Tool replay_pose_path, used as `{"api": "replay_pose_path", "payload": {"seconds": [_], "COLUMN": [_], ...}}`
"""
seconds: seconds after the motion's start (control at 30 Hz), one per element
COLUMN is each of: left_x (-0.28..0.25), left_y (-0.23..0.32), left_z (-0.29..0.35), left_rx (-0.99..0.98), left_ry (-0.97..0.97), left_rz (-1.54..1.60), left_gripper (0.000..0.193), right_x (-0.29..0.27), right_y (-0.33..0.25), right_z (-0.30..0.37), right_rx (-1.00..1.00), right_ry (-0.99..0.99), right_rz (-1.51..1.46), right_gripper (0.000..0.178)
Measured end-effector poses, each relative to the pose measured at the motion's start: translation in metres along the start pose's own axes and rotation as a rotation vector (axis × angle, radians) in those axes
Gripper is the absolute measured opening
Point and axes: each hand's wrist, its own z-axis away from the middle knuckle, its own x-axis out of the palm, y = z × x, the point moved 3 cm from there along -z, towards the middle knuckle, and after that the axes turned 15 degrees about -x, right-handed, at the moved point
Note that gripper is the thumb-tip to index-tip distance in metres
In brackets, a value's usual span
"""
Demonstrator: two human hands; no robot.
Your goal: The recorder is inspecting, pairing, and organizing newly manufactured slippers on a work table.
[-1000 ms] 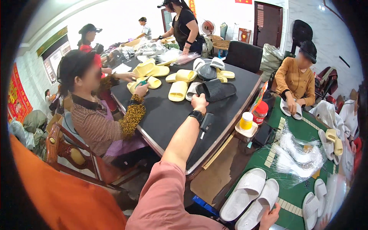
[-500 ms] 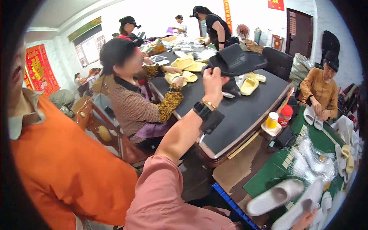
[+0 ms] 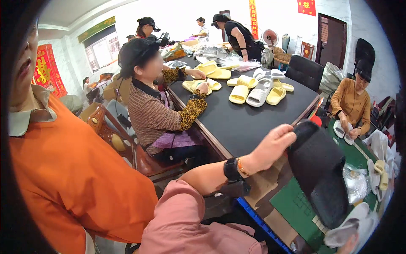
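We have the black, open-toed foam slipper (image 3: 319,173) in the air above the green board (image 3: 292,201), not yet set down, our left hand (image 3: 272,148) pinching one end between thumb and fingers. Our right hand (image 3: 349,244), blurred, is at the pale grey foam slippers (image 3: 343,233); we cannot tell whether it grips. Yellow foam slippers (image 3: 239,94) still lie untouched by us on the black-topped table (image 3: 253,131).

Bunch of shiny plastic bags (image 3: 213,54) piled toward the black worktop's (image 3: 253,125) far edge, with a black chair (image 3: 303,70) by its far right corner. Wooden chair (image 3: 146,163) along the left edge. Also a round fan (image 3: 270,37), dark door (image 3: 332,42) and red banner (image 3: 50,67) behind.
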Motion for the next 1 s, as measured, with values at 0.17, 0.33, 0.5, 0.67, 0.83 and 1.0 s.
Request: {"api": "replay_pose_path", "payload": {"seconds": [0.17, 0.33, 0.5, 0.67, 0.83, 1.0], "left_x": [0.038, 0.069, 0.070, 0.058, 0.025, -0.008], "left_y": [-0.052, -0.094, -0.110, -0.117, -0.123, -0.175], "left_z": [-0.008, -0.007, -0.001, 0.009, 0.004, -0.034], "left_rx": [-0.050, -0.130, -0.024, -0.268, -0.233, -0.298], "left_ry": [-0.111, -0.219, -0.175, -0.203, -0.186, -0.078], "left_rz": [-0.228, -0.265, -0.378, -0.251, -0.297, -0.644], "left_gripper": [0.022, 0.028, 0.030, 0.030, 0.029, 0.035], "right_x": [0.042, 0.021, -0.042, -0.032, -0.014, -0.002], "right_y": [-0.126, -0.216, -0.285, -0.294, -0.258, -0.237], "right_z": [-0.005, -0.002, -0.011, -0.020, -0.002, 0.028], "right_rx": [0.219, 0.549, 1.081, 1.148, 0.657, 0.601], "right_ry": [-0.010, -0.380, -0.467, -0.399, -0.564, -0.701], "right_rz": [-0.744, -1.412, -1.926, -1.888, -1.193, -0.986], "right_gripper": [0.034, 0.031, 0.024, 0.022, 0.025, 0.039]}}
